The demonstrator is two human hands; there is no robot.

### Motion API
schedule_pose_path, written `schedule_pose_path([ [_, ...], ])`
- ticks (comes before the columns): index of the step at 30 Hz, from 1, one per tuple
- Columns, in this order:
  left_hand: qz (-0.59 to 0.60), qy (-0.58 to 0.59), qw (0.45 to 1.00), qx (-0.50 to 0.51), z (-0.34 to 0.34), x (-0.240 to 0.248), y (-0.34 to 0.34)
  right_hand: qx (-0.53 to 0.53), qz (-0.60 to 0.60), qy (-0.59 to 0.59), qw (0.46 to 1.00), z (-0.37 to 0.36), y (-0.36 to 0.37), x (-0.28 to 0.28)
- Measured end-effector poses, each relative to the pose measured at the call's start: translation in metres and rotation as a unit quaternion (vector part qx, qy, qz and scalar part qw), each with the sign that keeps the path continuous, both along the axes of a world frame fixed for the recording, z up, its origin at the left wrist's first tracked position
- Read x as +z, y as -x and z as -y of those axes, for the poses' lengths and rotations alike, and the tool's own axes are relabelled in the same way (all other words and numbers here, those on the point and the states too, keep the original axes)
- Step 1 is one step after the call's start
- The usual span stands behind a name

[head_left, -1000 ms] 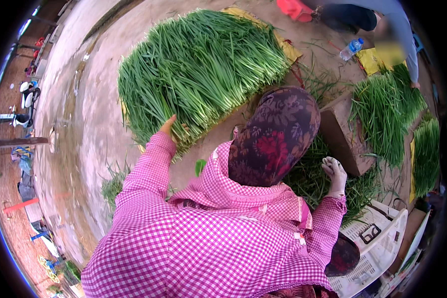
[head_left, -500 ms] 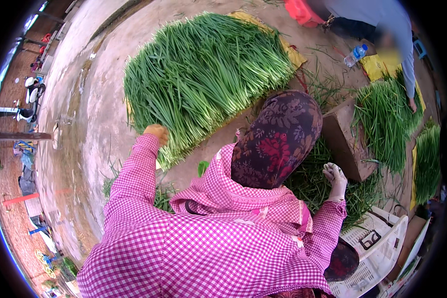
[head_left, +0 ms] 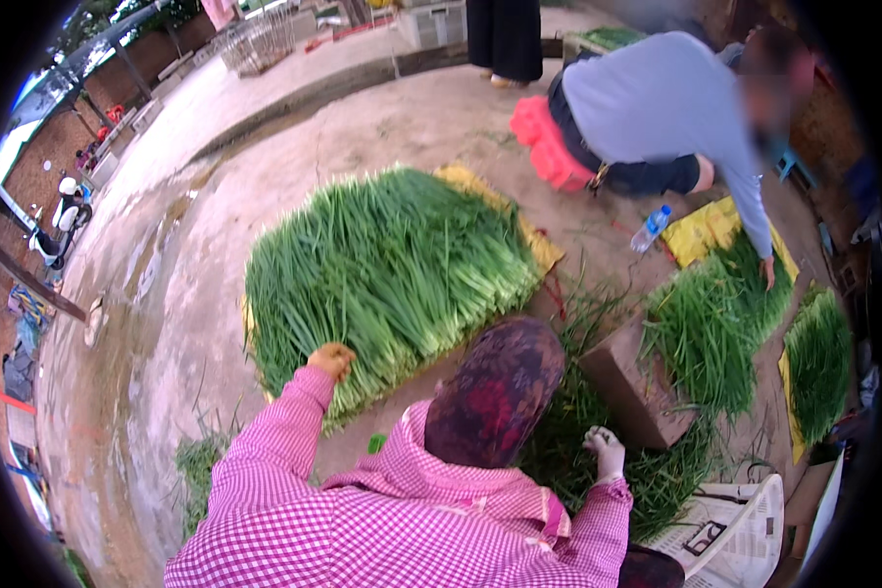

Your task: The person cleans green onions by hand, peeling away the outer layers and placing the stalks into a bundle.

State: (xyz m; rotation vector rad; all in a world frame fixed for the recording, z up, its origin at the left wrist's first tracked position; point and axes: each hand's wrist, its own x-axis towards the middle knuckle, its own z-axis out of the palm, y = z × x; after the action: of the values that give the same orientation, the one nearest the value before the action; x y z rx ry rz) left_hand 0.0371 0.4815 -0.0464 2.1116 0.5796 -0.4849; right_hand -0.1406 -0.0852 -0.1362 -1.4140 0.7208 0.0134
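Note:
My left hand, in an orange-tan glove, rests with curled fingers at the near left edge of a broad pile of garlic chives. Whether it grips any stalks is hidden. My right hand, in a whitish glove, is held above loose green leaves, beside a brown box-like block. Its fingers are bent inward, and what is between them, if anything, does not show. Dark floral cloth bulges up between my pink checked sleeves and hides part of the ground.
A person in a light blue top bends over a second chive pile on yellow sheeting. A water bottle stands nearby. At lower right is a white plastic crate; another chive pile lies far right.
The view has tilted upward, bringing more of the yard and the other person into sight. My left hand has shifted a little rightward along the chives' edge; my right hand stays over the leaves.

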Motion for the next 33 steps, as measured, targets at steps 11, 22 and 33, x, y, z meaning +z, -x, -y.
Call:
schedule_pose_path([
  [11,-0.095,-0.032,0.988,-0.119,0.027,0.054,0.023,0.063,-0.105,0.146,0.982,0.000,0.002,-0.003],
  [22,-0.135,-0.055,0.959,-0.243,0.041,0.045,0.044,0.120,-0.142,0.256,0.949,0.007,0.010,-0.010],
  [33,-0.099,-0.051,0.966,-0.232,0.034,0.048,0.044,0.105,-0.057,0.348,0.930,0.001,0.005,-0.011],
])
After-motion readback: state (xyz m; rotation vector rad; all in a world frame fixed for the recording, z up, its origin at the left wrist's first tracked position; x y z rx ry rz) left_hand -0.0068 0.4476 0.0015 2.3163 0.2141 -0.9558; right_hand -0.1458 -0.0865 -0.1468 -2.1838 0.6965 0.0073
